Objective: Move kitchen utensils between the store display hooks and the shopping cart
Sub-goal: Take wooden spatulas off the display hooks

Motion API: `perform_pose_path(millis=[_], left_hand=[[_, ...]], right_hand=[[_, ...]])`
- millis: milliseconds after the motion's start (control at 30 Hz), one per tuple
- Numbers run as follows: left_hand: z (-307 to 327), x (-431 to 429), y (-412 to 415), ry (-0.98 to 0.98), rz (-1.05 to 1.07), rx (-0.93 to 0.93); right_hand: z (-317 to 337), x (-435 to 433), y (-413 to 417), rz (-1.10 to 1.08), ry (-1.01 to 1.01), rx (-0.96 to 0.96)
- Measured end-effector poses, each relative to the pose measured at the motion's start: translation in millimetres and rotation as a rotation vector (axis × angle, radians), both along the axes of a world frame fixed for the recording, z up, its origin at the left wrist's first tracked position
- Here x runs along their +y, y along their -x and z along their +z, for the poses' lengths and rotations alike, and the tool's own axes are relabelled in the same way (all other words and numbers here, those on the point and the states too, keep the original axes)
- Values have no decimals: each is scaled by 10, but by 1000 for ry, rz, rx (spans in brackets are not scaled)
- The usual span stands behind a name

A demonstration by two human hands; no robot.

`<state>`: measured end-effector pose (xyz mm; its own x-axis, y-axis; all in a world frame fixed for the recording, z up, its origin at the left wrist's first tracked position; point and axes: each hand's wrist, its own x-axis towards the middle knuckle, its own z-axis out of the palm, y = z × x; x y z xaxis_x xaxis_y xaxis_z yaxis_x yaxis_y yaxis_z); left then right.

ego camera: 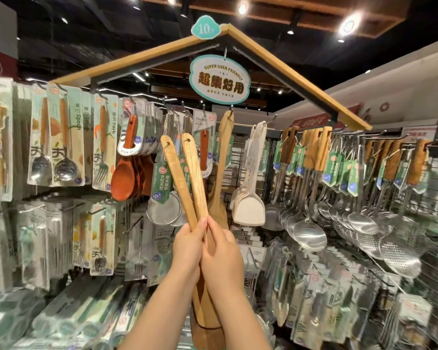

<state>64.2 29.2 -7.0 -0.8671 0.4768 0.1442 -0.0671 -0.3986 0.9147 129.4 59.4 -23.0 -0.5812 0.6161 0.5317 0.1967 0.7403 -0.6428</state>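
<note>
L hand (187, 248) grips left spatula (178, 178), R hand (221, 256) grips right spatula (194, 178); handles approx. vertical, holes up; hook (230, 110) lies up-right, nearer R hand.

Centre foreground: left hand (187, 245) and right hand (221, 251) touch side by side, both gripping a pair of spatulas (194, 178). The handles rise in front of the display and the blades hang below the wrists.

Directly behind the pair, another spatula (219, 173) hangs on a hook, with a strainer (165, 208) to its left.

Further left hang wooden spoons (123, 178), a fork pack (104, 145), then spoon packs (66, 137).

Ladles (309, 231) hang to the right, skimmers (395, 248) beyond them.

A sign (220, 79) hangs overhead under the roof frame (288, 72).
</note>
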Motion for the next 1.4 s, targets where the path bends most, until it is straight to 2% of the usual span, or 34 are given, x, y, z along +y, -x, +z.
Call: perform_pose_path(millis=[333, 433, 633, 1233, 1400], left_hand=[[87, 28, -143, 1, -55, -9], [102, 42, -115, -22, -73, -10], [195, 37, -35, -50, 39, 10], [306, 25, 31, -37, 80, 53], [214, 21, 120, 10, 104, 82]], right_hand=[[32, 17, -99, -31, -30, 56], [130, 70, -150, -77, -41, 130], [456, 296, -126, -214, -89, 206], [404, 451, 103, -210, -63, 164], [348, 613, 316, -221, -92, 86]])
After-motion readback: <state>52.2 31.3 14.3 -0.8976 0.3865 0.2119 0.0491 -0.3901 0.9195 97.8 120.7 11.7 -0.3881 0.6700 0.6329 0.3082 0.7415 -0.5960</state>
